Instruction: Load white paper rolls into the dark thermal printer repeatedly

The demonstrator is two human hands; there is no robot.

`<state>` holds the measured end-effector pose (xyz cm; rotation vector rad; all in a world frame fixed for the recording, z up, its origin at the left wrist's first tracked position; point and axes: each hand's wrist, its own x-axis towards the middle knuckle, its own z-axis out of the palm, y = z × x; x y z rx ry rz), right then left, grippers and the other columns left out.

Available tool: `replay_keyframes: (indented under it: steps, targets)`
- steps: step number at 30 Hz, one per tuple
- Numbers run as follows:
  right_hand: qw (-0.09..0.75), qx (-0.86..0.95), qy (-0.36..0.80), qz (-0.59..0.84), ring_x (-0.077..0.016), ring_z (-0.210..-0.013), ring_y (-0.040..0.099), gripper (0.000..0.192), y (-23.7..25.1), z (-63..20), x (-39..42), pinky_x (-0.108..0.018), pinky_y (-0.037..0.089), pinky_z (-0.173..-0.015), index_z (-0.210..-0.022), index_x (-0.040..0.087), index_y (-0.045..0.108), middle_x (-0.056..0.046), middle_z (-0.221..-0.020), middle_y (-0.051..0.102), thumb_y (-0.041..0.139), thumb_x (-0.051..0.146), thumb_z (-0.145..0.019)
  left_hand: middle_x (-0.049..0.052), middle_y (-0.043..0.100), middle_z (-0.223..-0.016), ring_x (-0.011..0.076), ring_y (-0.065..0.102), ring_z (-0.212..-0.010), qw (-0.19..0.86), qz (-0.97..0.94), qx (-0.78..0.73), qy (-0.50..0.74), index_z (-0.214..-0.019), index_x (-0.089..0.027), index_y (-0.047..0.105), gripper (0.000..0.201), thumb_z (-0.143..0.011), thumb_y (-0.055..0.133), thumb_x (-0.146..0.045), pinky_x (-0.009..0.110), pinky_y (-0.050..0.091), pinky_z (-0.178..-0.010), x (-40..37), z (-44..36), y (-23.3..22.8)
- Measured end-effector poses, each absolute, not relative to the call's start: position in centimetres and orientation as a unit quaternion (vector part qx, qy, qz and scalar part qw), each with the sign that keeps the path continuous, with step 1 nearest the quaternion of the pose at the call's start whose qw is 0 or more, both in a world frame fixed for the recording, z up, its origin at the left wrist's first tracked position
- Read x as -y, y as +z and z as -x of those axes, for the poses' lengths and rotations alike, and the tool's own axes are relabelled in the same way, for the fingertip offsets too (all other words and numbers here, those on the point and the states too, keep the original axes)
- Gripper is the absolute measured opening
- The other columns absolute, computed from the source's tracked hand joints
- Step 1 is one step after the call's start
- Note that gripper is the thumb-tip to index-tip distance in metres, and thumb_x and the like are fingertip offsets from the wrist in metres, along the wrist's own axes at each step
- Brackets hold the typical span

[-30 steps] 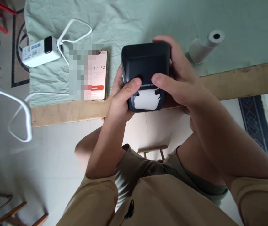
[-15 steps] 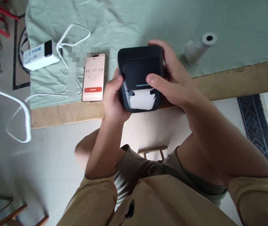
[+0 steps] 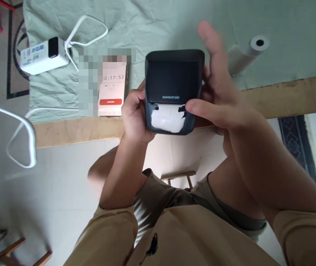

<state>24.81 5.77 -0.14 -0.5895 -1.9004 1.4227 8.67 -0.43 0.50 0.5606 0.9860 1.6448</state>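
Printer (image 3: 173,79) sits gripped in the left hand (image 3: 134,116) at its left side, while the right hand (image 3: 219,96), fingers spread wide, should steady its right side gently.

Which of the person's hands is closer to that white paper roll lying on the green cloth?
The right hand. Its raised fingers stand just beside the paper roll, without touching it. The left hand grips the far side of the black printer, which lies between it and the roll.
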Motion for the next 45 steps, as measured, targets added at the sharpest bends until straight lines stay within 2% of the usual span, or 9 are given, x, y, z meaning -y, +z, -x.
replay_keyframes:
  steps: [5, 9, 12, 20, 24, 31, 37, 42, 45]
  targets:
    - [0.424, 0.769, 0.339, 0.336, -0.0164, -0.124, 0.045, 0.06, 2.3, -25.1, -5.4, -0.016, 0.046, -0.055, -0.128, 0.026, 0.038, 0.0, -0.139, 0.036, 0.06, 0.047, -0.076, 0.002, 0.055, -0.07, 0.0141, 0.06, -0.079, 0.553, -0.265, -0.409, 0.676, -0.072, -0.018, 0.052, 0.018, -0.08, 0.04, -0.028, 0.025, 0.048, -0.071, 0.2, -8.8, 0.7]
    - [0.559, 0.655, 0.263, 0.435, -0.0099, -0.078, 0.062, 0.028, 3.8, -24.2, -4.8, -0.021, 0.046, -0.057, -0.108, 0.031, 0.05, 0.001, -0.096, 0.053, 0.045, 0.047, -0.086, 0.004, 0.062, -0.084, 0.0217, 0.06, -0.101, 0.567, -0.356, -0.411, 0.618, -0.089, -0.021, 0.057, 0.02, -0.082, 0.046, -0.036, 0.03, 0.049, -0.079, 0.3, -9.0, 1.2]
    - [0.575, 0.639, 0.264, 0.438, -0.0108, -0.07, 0.061, 0.029, 4.1, -24.0, -4.8, -0.024, 0.046, -0.058, -0.096, 0.025, 0.054, 0.0, -0.076, 0.051, 0.038, 0.048, -0.089, 0.002, 0.061, -0.084, 0.0209, 0.061, -0.1, 0.577, -0.38, -0.393, 0.607, -0.094, -0.022, 0.057, 0.017, -0.084, 0.048, -0.033, 0.029, 0.049, -0.079, 0.3, -9.0, 1.2]
    - [0.245, 0.871, 0.142, 0.401, -0.0235, -0.098, 0.06, 0.022, 3.8, -25.1, -5.1, -0.04, 0.047, -0.088, -0.098, 0.024, 0.066, 0.001, -0.112, 0.062, 0.053, 0.034, -0.082, 0.005, 0.061, -0.088, 0.0231, 0.058, -0.104, 0.554, -0.392, -0.435, 0.592, -0.092, -0.021, 0.057, 0.02, -0.083, 0.049, -0.036, 0.029, 0.048, -0.081, 0.3, -9.0, 1.1]
    - [0.18, 0.883, 0.128, 0.414, -0.026, -0.096, 0.059, 0.025, 4.2, -25.0, -4.9, -0.042, 0.045, -0.081, -0.102, 0.027, 0.063, -0.003, -0.11, 0.061, 0.052, 0.039, -0.083, 0.004, 0.06, -0.089, 0.0227, 0.059, -0.105, 0.545, -0.393, -0.451, 0.587, -0.094, -0.021, 0.056, 0.021, -0.082, 0.048, -0.036, 0.029, 0.049, -0.081, 0.4, -9.3, 1.3]
    - [0.19, 0.87, 0.176, 0.419, -0.024, -0.087, 0.061, 0.035, 4.2, -24.9, -4.9, -0.041, 0.044, -0.077, -0.108, 0.03, 0.053, 0.001, -0.097, 0.065, 0.061, 0.03, -0.074, 0.004, 0.061, -0.092, 0.0236, 0.058, -0.106, 0.556, -0.385, -0.427, 0.6, -0.099, -0.023, 0.056, 0.022, -0.082, 0.049, -0.035, 0.03, 0.05, -0.08, 0.3, -9.4, 1.0]
    - [0.4, 0.746, 0.386, 0.368, -0.0133, -0.072, 0.06, 0.028, 4.8, -26.0, -4.7, -0.025, 0.029, -0.043, -0.09, 0.026, 0.057, 0.001, -0.094, 0.06, 0.062, 0.017, -0.064, 0.004, 0.062, -0.09, 0.0237, 0.057, -0.108, 0.575, -0.359, -0.388, 0.625, -0.099, -0.02, 0.055, 0.02, -0.081, 0.051, -0.027, 0.03, 0.049, -0.084, 0.2, -9.1, 0.8]
    - [0.458, 0.569, 0.554, 0.4, -0.01, -0.057, 0.046, 0.036, 2.8, -27.8, -6.6, -0.025, 0.025, -0.04, -0.102, 0.024, 0.054, -0.006, -0.094, 0.056, 0.036, 0.043, -0.076, 0.002, 0.059, -0.081, 0.0231, 0.06, -0.105, 0.603, -0.308, -0.359, 0.642, -0.099, -0.018, 0.053, 0.02, -0.084, 0.045, -0.029, 0.035, 0.05, -0.087, 0.0, -9.1, 0.8]
    - [0.412, 0.644, 0.496, 0.411, -0.0113, -0.061, 0.049, 0.05, 0.1, -28.6, -7.5, -0.026, 0.036, -0.047, -0.117, 0.024, 0.042, -0.008, -0.096, 0.055, 0.016, 0.049, -0.081, 0.002, 0.061, -0.085, 0.0218, 0.061, -0.103, 0.604, -0.298, -0.347, 0.653, -0.098, -0.02, 0.055, 0.019, -0.083, 0.046, -0.029, 0.034, 0.05, -0.087, -0.2, -9.2, 0.7]
